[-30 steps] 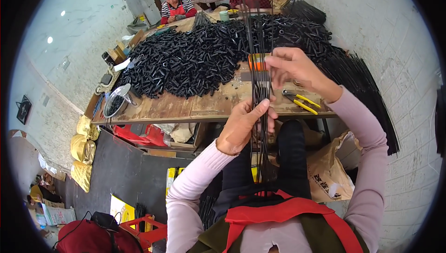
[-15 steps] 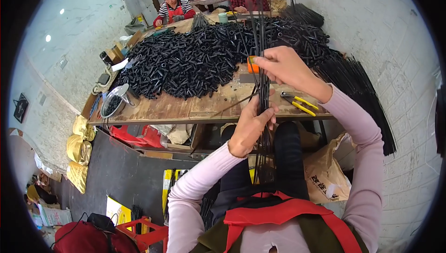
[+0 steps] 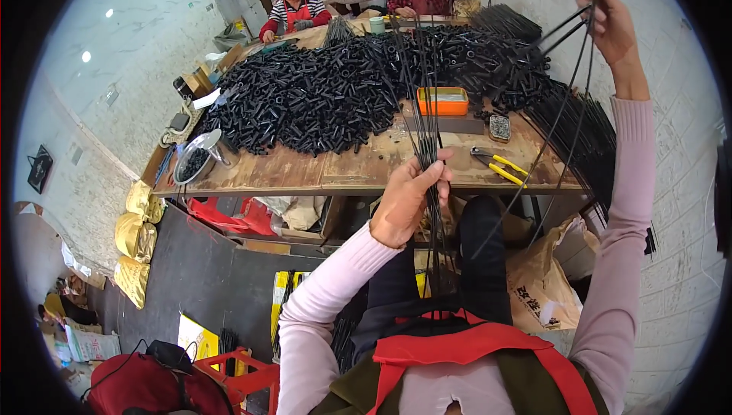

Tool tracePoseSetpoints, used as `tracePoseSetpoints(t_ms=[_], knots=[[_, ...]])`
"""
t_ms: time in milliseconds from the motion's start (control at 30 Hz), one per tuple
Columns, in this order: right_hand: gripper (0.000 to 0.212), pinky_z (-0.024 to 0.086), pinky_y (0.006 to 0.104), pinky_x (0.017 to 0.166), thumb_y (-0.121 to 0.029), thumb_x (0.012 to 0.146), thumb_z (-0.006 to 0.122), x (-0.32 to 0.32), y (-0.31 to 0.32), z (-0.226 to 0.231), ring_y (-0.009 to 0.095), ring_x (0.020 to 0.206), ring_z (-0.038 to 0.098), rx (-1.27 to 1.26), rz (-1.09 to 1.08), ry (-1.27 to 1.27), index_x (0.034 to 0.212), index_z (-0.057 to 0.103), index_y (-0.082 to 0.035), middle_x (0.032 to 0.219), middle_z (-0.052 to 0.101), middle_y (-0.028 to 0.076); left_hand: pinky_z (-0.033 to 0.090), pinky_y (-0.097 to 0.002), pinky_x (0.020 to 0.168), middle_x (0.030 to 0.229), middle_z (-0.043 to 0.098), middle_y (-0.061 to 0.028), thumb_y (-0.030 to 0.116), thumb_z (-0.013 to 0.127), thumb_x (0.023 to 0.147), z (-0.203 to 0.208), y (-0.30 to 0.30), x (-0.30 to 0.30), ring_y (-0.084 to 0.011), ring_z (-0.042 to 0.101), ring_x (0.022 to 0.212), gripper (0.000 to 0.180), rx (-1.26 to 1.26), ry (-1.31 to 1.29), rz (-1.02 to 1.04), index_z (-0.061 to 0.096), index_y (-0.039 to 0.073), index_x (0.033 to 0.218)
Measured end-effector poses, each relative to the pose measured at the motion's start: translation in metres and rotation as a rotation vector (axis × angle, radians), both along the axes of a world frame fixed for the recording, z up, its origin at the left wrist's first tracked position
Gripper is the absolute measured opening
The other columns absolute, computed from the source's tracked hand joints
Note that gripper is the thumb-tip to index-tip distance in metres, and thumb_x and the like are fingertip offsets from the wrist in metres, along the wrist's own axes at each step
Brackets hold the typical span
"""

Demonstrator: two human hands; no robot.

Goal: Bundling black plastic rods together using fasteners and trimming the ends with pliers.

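My left hand (image 3: 406, 200) is closed around a bundle of thin black rods (image 3: 424, 118), held upright over my lap in front of the table's edge. Up at the right, my right hand (image 3: 610, 25) pinches a few long black rods (image 3: 566, 106) that slant down past the table's right end. Two thicker dark pieces (image 3: 563, 34) stick out leftward beside its fingers. Between my hands, pliers (image 3: 499, 165) with yellow handles lie on the wooden table (image 3: 297, 171). Behind the bundle sits an orange tray (image 3: 442, 102), with a small clear box (image 3: 499, 128) to its right.
A wide heap of short black tubes (image 3: 305, 95) covers the table's far part. More rods (image 3: 572, 133) lie along its right side. A metal scoop-like bowl (image 3: 194, 162) stands at left. Several people (image 3: 296, 11) work beyond the heap. A brown paper sack (image 3: 545, 278) stands below right.
My right hand has moved from above the bundle up and to the right, drawing a few rods away. My left hand keeps its grip. The orange tray and clear box are more visible.
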State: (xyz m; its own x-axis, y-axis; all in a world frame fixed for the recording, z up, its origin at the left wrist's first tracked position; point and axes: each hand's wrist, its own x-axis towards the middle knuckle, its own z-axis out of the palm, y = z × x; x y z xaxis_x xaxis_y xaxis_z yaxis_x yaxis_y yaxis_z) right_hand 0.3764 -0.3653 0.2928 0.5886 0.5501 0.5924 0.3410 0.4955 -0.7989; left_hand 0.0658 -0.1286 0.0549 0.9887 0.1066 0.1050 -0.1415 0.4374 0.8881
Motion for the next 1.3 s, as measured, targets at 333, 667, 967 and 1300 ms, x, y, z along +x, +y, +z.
tracePoseSetpoints(t_ms=[333,667,967,1300], knots=[[0.035,0.054,0.0282,0.064,-0.035,0.097,0.057,-0.130,0.121,-0.132,0.014,0.073,0.066,-0.681,0.105,-0.285,0.099,0.062,0.000,0.084,0.067,0.007,0.058,-0.0365,0.081,0.108,0.065,-0.0181,0.015,0.051,0.101,0.028,0.003,0.003,-0.0253,0.069,0.091,0.031,-0.032,0.063,-0.046,0.051,-0.004,0.125],[0.033,0.051,0.0429,0.091,-0.036,0.101,0.049,-0.124,0.146,-0.179,0.027,0.105,0.064,-0.239,0.619,0.459,0.110,0.055,-0.005,0.106,0.067,0.015,0.056,-0.0382,0.087,0.114,0.064,-0.0187,0.015,0.056,0.098,0.030,0.009,0.001,-0.0286,0.067,0.100,0.034,-0.293,0.185,-0.183,0.049,-0.001,0.128],[0.035,0.043,0.0278,0.091,-0.028,0.101,0.050,-0.160,0.102,-0.183,0.011,0.096,0.056,-0.741,0.222,-0.075,0.114,0.065,0.002,0.101,0.064,0.002,0.058,-0.0344,0.084,0.105,0.069,-0.0150,0.013,0.061,0.096,0.031,-0.005,-0.005,-0.0224,0.069,0.092,0.026,-0.088,0.139,0.084,0.059,-0.004,0.115],[0.033,0.051,0.0363,0.084,-0.033,0.102,0.045,-0.019,-0.022,-0.153,0.024,0.099,0.065,-0.618,0.373,0.498,0.108,0.061,-0.005,0.102,0.068,0.016,0.045,-0.0429,0.105,0.129,0.056,-0.0227,0.027,0.045,0.103,0.032,-0.004,-0.021,-0.0316,0.056,0.121,0.046,-0.186,0.184,-0.138,0.042,-0.006,0.135]])
